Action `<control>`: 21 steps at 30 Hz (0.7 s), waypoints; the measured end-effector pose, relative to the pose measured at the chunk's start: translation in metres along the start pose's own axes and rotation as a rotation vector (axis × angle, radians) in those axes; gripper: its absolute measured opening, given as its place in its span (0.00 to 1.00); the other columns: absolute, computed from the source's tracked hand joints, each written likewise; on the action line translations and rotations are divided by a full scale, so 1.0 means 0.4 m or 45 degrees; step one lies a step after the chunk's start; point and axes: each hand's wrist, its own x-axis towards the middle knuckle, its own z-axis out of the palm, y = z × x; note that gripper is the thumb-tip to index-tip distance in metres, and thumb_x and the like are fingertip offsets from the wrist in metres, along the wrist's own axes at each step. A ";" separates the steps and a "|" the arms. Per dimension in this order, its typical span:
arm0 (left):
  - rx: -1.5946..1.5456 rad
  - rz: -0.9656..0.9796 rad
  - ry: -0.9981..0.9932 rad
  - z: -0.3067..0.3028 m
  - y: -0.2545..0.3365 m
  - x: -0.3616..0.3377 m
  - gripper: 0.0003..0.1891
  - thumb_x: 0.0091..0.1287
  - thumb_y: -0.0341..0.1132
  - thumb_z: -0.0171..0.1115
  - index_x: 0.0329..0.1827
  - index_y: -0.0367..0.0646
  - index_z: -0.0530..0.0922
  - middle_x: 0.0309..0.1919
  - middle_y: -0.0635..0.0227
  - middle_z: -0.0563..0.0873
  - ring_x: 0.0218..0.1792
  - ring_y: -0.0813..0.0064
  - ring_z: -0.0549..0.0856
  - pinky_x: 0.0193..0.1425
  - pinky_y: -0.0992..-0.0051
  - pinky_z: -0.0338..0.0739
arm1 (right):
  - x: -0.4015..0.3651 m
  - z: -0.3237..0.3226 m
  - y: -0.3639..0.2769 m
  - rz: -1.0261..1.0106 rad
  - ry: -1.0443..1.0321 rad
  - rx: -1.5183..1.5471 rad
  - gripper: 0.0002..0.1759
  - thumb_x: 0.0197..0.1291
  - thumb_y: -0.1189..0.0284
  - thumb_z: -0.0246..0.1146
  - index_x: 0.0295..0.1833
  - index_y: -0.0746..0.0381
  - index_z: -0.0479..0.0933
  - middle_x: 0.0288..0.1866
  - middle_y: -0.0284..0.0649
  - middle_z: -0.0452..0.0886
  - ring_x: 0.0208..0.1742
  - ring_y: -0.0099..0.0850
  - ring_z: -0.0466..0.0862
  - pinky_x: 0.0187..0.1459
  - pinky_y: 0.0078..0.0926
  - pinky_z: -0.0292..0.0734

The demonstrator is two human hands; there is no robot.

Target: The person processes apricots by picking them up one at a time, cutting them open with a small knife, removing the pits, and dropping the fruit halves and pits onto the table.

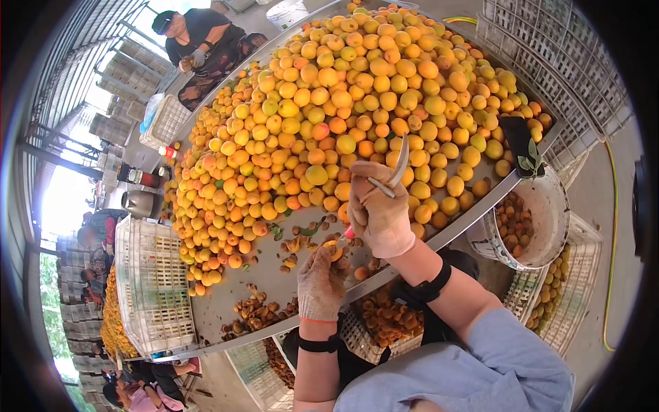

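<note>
My left hand, in a knitted work glove, is closed around an apricot just above the metal tabletop. My gloved right hand grips a small tool with a pinkish-red handle, its metal tip right at that fruit. A curved metal blade also sticks out of the same hand, pointing away from the apricot. Behind both hands rises a large heap of apricots. Opened, brownish apricot pieces lie on the table near my left hand.
A bucket with fruit stands below the table edge at right. A dark phone-like object rests at the table corner. White crates stand at left, others lie below. Across the table sits a person in gloves.
</note>
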 end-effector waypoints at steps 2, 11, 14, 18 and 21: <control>0.019 0.028 -0.005 0.010 0.003 -0.004 0.22 0.68 0.38 0.62 0.60 0.35 0.72 0.41 0.62 0.85 0.31 0.75 0.82 0.37 0.72 0.81 | -0.011 0.006 -0.006 -0.021 -0.015 -0.040 0.12 0.64 0.81 0.55 0.51 0.63 0.77 0.23 0.31 0.72 0.15 0.17 0.66 0.17 0.15 0.60; 0.171 0.180 0.129 0.048 -0.003 -0.001 0.18 0.69 0.33 0.59 0.58 0.33 0.74 0.39 0.66 0.84 0.32 0.77 0.82 0.38 0.76 0.79 | -0.003 0.011 0.023 -0.002 0.131 -0.035 0.10 0.66 0.76 0.55 0.50 0.63 0.76 0.24 0.32 0.73 0.12 0.19 0.65 0.12 0.18 0.59; -0.019 0.230 -0.095 0.076 -0.020 -0.013 0.15 0.67 0.32 0.60 0.56 0.36 0.76 0.42 0.63 0.84 0.36 0.76 0.82 0.41 0.75 0.78 | 0.030 -0.029 0.031 0.140 0.201 0.221 0.17 0.61 0.81 0.54 0.56 0.64 0.75 0.28 0.32 0.76 0.17 0.20 0.70 0.16 0.18 0.63; 0.588 0.515 0.103 0.046 -0.053 0.011 0.15 0.68 0.34 0.59 0.54 0.35 0.76 0.39 0.65 0.83 0.36 0.75 0.82 0.40 0.76 0.79 | -0.014 -0.026 0.093 -1.038 -0.362 -0.708 0.13 0.63 0.78 0.55 0.52 0.62 0.79 0.33 0.34 0.80 0.35 0.27 0.81 0.39 0.23 0.76; 0.673 0.620 0.038 0.017 -0.063 0.053 0.15 0.69 0.34 0.58 0.54 0.35 0.75 0.40 0.64 0.83 0.36 0.75 0.82 0.40 0.75 0.80 | 0.000 -0.025 0.072 -0.990 -0.430 -0.656 0.14 0.63 0.79 0.54 0.52 0.62 0.78 0.32 0.34 0.80 0.35 0.27 0.81 0.39 0.23 0.76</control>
